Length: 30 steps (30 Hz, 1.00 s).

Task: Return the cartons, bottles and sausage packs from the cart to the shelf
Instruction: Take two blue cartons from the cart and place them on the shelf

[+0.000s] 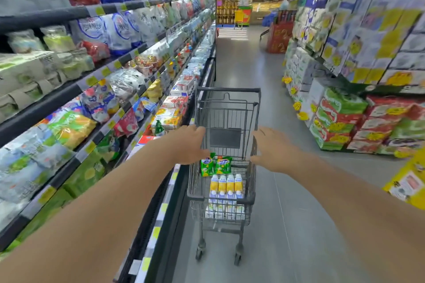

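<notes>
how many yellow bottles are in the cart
4, standing in one row across the cart basket: bottles at and, just behind the green packs. More may sit hidden lower down.

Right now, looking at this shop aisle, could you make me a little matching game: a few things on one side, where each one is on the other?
Things:
1. green packs
2. yellow-and-white cartons
3. left hand
4. right hand

Places:
A. by the cart's right rim
B. in the cart, nearer the person than the green packs
C. by the cart's left rim
D. in the cart, nearest the far end

Pairs: 1-D, 2-B, 3-C, 4-A
</notes>
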Motion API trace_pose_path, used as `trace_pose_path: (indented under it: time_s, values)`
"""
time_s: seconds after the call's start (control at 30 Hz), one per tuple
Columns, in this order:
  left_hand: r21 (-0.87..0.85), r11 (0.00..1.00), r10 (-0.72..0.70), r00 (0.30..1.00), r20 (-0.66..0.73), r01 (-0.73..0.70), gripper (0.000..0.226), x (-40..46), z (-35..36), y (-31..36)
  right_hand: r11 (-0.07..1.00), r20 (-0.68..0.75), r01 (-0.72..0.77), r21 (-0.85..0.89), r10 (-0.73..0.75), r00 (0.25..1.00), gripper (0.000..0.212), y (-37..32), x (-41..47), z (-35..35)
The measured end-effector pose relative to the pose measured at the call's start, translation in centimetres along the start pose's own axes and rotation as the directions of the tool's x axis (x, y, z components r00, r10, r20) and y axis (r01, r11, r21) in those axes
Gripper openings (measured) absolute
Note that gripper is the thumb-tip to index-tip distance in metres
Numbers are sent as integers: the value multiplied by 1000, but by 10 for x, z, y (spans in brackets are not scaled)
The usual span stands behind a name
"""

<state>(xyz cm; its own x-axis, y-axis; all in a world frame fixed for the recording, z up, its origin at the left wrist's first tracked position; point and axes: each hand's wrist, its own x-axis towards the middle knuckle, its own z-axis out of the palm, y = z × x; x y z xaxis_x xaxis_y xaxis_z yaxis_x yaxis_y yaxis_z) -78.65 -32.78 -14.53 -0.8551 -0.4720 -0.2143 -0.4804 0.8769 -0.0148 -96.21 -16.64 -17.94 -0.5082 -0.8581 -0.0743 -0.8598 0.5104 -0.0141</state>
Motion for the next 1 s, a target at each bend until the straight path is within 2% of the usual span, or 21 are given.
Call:
trace_pose_path:
  time_s: [0.27, 0.43, 0.6, 0.73, 0.9, 1.0]
  values:
    - [21, 995, 96, 995, 29, -97, 73, 121, 4, -46, 997, 24, -69, 32, 68, 997, 57, 4, 98, 6]
    - [-6, 991, 135, 986, 94, -135, 74, 187, 26, -50, 994, 99, -105, 7, 103, 990, 58, 21, 141, 33]
    - [-75, 990, 131, 978, 164, -120, 71, 250, 65, -42, 990, 200, -119, 75, 102, 974, 57, 53, 188, 77]
    - [-128, 991, 75, 965, 252, -44, 72, 293, 114, -27, 974, 308, -137, 180, 77, 948, 61, 79, 225, 131]
    - [-218, 969, -20, 918, 396, 115, 69, 332, 192, -19, 911, 441, -211, 354, 36, 897, 26, 89, 270, 213]
    - [-254, 948, -49, 875, 481, 192, 69, 348, 250, -21, 864, 538, -280, 419, 11, 843, 19, 83, 288, 272]
